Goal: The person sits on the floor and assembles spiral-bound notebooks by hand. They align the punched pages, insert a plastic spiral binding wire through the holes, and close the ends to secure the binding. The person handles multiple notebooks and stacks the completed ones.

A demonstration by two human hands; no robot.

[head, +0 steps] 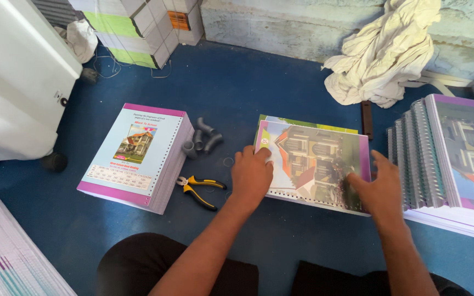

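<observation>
Blue floor carries everything. Both hands lie flat, fingers spread, gripping nothing: the left hand [252,174] presses the left edge of a punched notebook cover [315,164] with a house picture, the right hand [381,189] its right edge. Yellow-handled pliers [199,191] lie just left, beside a punched stack of notebooks [138,153].

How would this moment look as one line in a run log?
left hand: flat on notebook | right hand: on its right edge | pliers: on floor, untouched
</observation>
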